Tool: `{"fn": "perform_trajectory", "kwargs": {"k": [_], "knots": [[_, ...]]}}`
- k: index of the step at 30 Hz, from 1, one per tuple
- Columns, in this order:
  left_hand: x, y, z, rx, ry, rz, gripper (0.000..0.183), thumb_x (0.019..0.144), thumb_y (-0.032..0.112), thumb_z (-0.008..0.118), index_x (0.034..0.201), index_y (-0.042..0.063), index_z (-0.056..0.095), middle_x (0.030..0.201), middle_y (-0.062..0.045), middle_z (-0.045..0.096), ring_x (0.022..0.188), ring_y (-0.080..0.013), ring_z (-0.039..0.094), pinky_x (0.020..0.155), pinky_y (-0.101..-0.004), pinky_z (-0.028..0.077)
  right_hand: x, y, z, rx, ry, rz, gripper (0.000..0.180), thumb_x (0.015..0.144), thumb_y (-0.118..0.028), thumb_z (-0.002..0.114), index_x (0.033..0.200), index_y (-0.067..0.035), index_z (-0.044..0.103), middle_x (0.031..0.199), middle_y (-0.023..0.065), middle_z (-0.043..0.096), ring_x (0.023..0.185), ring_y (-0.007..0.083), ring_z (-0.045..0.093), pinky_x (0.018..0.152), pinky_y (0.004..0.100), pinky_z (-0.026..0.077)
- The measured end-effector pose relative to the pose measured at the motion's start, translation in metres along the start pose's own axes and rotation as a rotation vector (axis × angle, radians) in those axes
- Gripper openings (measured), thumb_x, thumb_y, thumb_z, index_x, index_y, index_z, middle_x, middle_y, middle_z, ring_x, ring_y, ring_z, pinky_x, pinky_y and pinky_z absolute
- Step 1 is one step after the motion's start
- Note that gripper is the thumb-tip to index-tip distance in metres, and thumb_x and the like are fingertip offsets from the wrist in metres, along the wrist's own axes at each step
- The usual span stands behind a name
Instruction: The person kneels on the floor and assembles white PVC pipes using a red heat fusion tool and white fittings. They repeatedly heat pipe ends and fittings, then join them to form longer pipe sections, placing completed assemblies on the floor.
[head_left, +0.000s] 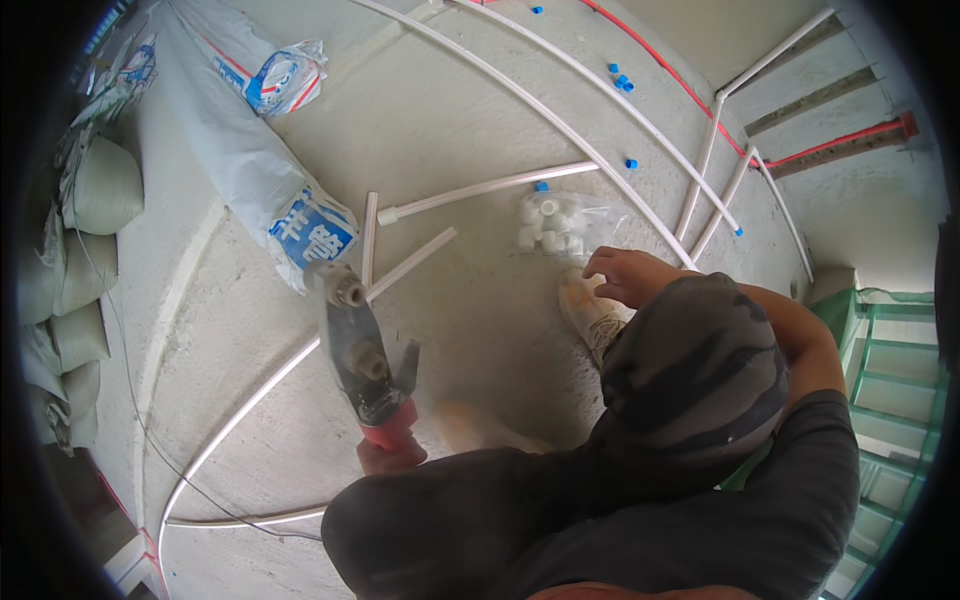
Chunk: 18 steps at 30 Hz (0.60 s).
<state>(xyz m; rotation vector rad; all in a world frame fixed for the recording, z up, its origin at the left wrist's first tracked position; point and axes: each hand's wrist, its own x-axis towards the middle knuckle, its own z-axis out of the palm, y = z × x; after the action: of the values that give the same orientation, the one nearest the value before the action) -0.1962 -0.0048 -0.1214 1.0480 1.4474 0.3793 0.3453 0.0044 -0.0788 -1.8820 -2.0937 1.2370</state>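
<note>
My left hand (390, 454) grips the red handle of a plastic-pipe fusion welder (358, 360). Two round heating sockets stick out from the tool's dark, flat plate, which points away from me over the floor. Past my bent knee (697, 352), my right hand (626, 274) hangs above a stained shoe (589, 307). Its fingers are loosely curled and apart, and nothing shows in them. Just beyond those fingers lies a clear plastic bag (555, 223) of white pipe fittings. Two short white pipe pieces (370, 236) (412, 262) lie near the welder's tip.
A longer pipe with a white end fitting (487, 191) lies ahead. Long white pipes (525, 109) cross the concrete floor, with blue caps (624, 84) scattered around. A printed pipe sleeve (232, 150) stretches at left, beside stacked sacks (105, 187). A cable (139, 409) trails there. Green framework (896, 412) stands right.
</note>
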Motion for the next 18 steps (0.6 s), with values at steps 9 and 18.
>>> {"fn": "perform_trajectory", "kwargs": {"k": [9,18], "knots": [[-0.006,0.179,0.045,-0.18,0.198,0.13,0.019,0.069,0.007,0.066,0.085,-0.001,0.061,0.064,-0.01,0.061,0.049,-0.019,0.056,0.048,-0.0314,0.044,0.013,0.044,-0.037,0.013,-0.003,-0.091,0.034,0.098,-0.018,0.073,0.127,-0.005,0.063,0.133,0.0132,0.059,0.109,0.0353,0.067,0.093,0.0457,0.054],[-0.012,0.265,-0.023,0.364,0.781,0.498,0.023,0.07,-0.01,0.062,0.085,0.007,0.057,0.077,0.005,0.05,0.071,-0.0071,0.043,0.067,-0.0235,0.036,0.095,0.09,-0.028,-0.46,0.255,-0.137,0.094,0.082,-0.039,0.085,0.159,-0.01,0.039,0.154,0.0266,0.042,0.139,0.0469,0.048,0.113,0.0596,0.04]]}}
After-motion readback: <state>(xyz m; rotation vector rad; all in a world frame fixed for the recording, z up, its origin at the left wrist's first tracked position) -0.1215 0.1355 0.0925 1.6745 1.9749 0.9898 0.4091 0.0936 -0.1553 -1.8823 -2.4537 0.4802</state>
